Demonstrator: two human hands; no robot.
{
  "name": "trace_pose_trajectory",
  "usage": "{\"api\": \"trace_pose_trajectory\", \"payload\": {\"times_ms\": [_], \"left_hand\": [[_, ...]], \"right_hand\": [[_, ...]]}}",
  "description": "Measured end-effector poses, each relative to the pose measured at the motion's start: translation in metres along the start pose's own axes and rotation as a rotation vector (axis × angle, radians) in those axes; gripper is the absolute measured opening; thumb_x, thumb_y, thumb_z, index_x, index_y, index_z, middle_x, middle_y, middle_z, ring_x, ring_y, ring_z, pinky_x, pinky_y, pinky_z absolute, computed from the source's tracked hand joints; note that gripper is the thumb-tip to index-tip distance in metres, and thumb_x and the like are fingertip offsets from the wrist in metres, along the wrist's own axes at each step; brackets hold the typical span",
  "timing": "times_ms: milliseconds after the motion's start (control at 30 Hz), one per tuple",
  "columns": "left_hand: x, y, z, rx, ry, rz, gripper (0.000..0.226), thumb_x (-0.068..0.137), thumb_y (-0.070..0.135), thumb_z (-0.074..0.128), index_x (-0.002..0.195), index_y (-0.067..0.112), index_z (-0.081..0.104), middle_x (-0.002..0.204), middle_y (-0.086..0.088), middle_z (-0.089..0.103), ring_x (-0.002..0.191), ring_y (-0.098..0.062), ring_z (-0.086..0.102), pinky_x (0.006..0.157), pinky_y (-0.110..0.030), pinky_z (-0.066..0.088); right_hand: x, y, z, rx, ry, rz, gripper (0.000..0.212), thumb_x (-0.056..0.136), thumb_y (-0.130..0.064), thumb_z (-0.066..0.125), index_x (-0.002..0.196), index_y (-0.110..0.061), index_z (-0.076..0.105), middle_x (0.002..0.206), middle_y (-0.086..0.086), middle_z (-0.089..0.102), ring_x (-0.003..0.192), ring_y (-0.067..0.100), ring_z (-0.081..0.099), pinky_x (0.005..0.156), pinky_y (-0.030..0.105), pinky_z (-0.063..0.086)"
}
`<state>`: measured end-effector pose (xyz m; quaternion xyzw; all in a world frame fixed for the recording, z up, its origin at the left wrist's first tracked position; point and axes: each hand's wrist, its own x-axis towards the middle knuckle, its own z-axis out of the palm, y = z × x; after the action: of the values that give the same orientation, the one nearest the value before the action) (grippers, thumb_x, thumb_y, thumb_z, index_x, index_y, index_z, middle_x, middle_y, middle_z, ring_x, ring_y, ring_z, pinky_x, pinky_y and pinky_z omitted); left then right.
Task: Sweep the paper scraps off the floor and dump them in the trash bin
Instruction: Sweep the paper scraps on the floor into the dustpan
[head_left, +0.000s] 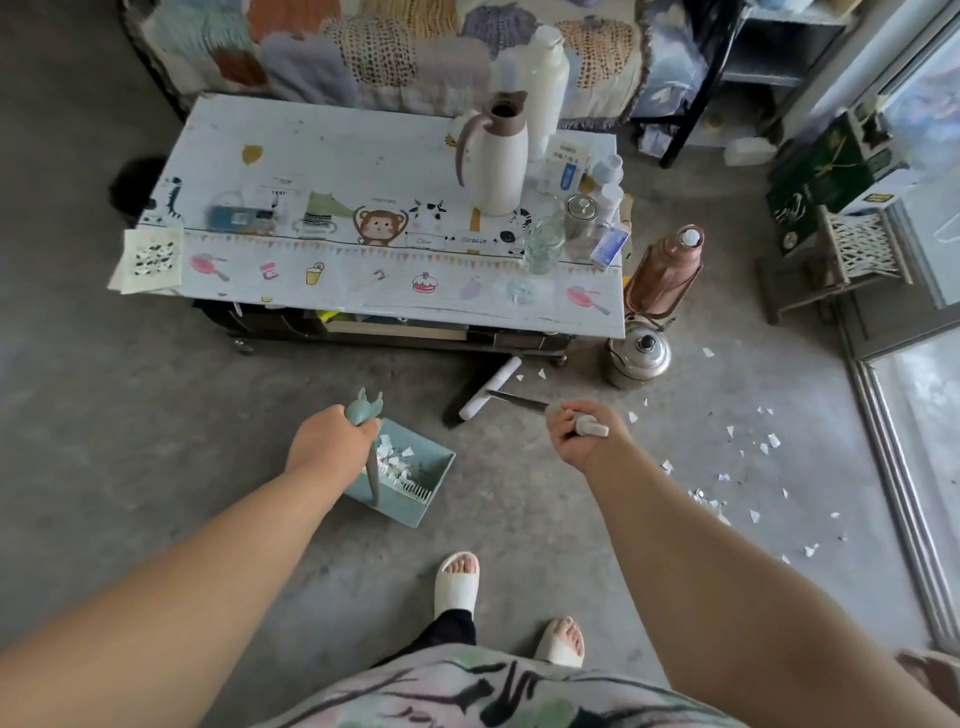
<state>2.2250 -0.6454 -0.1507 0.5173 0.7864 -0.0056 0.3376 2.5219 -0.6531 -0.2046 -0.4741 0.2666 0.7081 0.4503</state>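
A low table (363, 150) under a cartoon-print cloth stands ahead of you; a steel kettle (638, 358) and a coppery flask (662, 270) crowd the concrete floor (156, 415) at its right corner; white paper scraps (769, 441) lie scattered to your right; your left hand (330, 441) grips the teal dustpan (428, 467) by its handle, torn scraps half-hidden inside; your right hand (582, 434) clasps the broom (491, 387), its pale head near the table's front.

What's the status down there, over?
Left hand grips dustpan, right hand grips broom. Some scraps in dustpan; loose scraps lie on floor, right side. Kettle stands close by.
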Motion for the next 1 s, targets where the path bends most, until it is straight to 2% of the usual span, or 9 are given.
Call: {"api": "trace_pose_trajectory", "payload": {"times_ms": [200, 300, 400, 500, 633, 767, 867, 933, 1000], "left_hand": [[0.001, 0.016, 0.001, 0.067, -0.025, 0.08, 0.031, 0.094, 0.041, 0.054, 0.09, 0.01, 0.059, 0.08, -0.005, 0.061, 0.074, -0.024, 0.058, 0.059, -0.032, 0.036], [-0.002, 0.027, 0.001, 0.072, -0.025, 0.122, 0.028, 0.094, 0.038, 0.054, 0.092, 0.011, 0.059, 0.081, -0.005, 0.06, 0.075, -0.024, 0.056, 0.062, -0.031, 0.037], [-0.004, 0.037, 0.0, 0.064, -0.037, 0.161, 0.025, 0.095, 0.036, 0.053, 0.09, 0.012, 0.057, 0.076, -0.002, 0.056, 0.065, -0.016, 0.051, 0.054, -0.03, 0.033], [-0.006, 0.049, 0.002, 0.081, -0.046, 0.193, 0.025, 0.096, 0.037, 0.053, 0.092, 0.013, 0.058, 0.075, -0.003, 0.057, 0.065, -0.015, 0.052, 0.05, -0.028, 0.031], [-0.009, 0.063, 0.007, 0.105, -0.07, 0.239, 0.026, 0.095, 0.039, 0.053, 0.09, 0.014, 0.056, 0.077, -0.003, 0.059, 0.072, -0.021, 0.056, 0.055, -0.03, 0.035], [-0.012, 0.076, 0.016, 0.098, -0.104, 0.289, 0.027, 0.095, 0.04, 0.053, 0.087, 0.014, 0.056, 0.077, -0.004, 0.06, 0.073, -0.024, 0.059, 0.059, -0.031, 0.036], [-0.016, 0.086, 0.024, 0.105, -0.129, 0.319, 0.027, 0.095, 0.041, 0.053, 0.087, 0.015, 0.057, 0.076, -0.004, 0.061, 0.07, -0.024, 0.06, 0.058, -0.03, 0.038], [-0.021, 0.095, 0.03, 0.123, -0.144, 0.335, 0.027, 0.095, 0.041, 0.053, 0.087, 0.015, 0.057, 0.077, -0.004, 0.062, 0.072, -0.025, 0.06, 0.06, -0.03, 0.038], [-0.024, 0.1, 0.035, 0.137, -0.155, 0.346, 0.028, 0.095, 0.04, 0.053, 0.091, 0.014, 0.058, 0.081, -0.006, 0.063, 0.078, -0.026, 0.062, 0.064, -0.031, 0.04]], "right_hand": [[-0.006, -0.019, -0.015, 0.285, 0.058, -0.122, 0.016, 0.09, 0.001, 0.043, 0.076, -0.008, 0.043, 0.048, 0.007, 0.045, 0.03, 0.016, 0.045, 0.031, 0.014, 0.035], [-0.017, -0.022, -0.02, 0.378, 0.125, -0.198, 0.012, 0.085, 0.005, 0.048, 0.086, -0.007, 0.05, 0.062, 0.005, 0.045, 0.029, 0.018, 0.042, 0.033, 0.015, 0.038], [-0.025, -0.026, -0.029, 0.426, 0.186, -0.245, 0.022, 0.083, 0.007, 0.048, 0.098, -0.008, 0.055, 0.066, 0.005, 0.045, 0.032, 0.016, 0.042, 0.035, 0.015, 0.039], [-0.035, -0.035, -0.044, 0.468, 0.201, -0.274, 0.018, 0.083, 0.007, 0.046, 0.094, -0.007, 0.052, 0.065, 0.006, 0.045, 0.037, 0.016, 0.043, 0.035, 0.015, 0.039], [-0.043, -0.044, -0.069, 0.467, 0.209, -0.292, 0.011, 0.086, 0.003, 0.046, 0.088, -0.005, 0.052, 0.065, 0.004, 0.046, 0.038, 0.014, 0.043, 0.034, 0.014, 0.038], [-0.05, -0.044, -0.088, 0.407, 0.238, -0.303, 0.013, 0.085, 0.004, 0.047, 0.075, -0.004, 0.045, 0.049, 0.008, 0.044, 0.031, 0.016, 0.041, 0.033, 0.014, 0.038], [-0.057, -0.036, -0.093, 0.322, 0.197, -0.278, 0.013, 0.087, 0.002, 0.045, 0.077, -0.005, 0.042, 0.058, 0.007, 0.042, 0.029, 0.016, 0.043, 0.031, 0.014, 0.038], [-0.065, -0.028, -0.092, 0.284, 0.113, -0.258, 0.013, 0.079, 0.006, 0.044, 0.077, -0.006, 0.041, 0.06, 0.006, 0.04, 0.03, 0.014, 0.043, 0.03, 0.012, 0.036], [-0.073, -0.021, -0.09, 0.235, 0.023, -0.24, 0.027, 0.061, 0.01, 0.054, 0.077, -0.008, 0.04, 0.061, 0.004, 0.038, 0.031, 0.012, 0.042, 0.029, 0.012, 0.034]]}}
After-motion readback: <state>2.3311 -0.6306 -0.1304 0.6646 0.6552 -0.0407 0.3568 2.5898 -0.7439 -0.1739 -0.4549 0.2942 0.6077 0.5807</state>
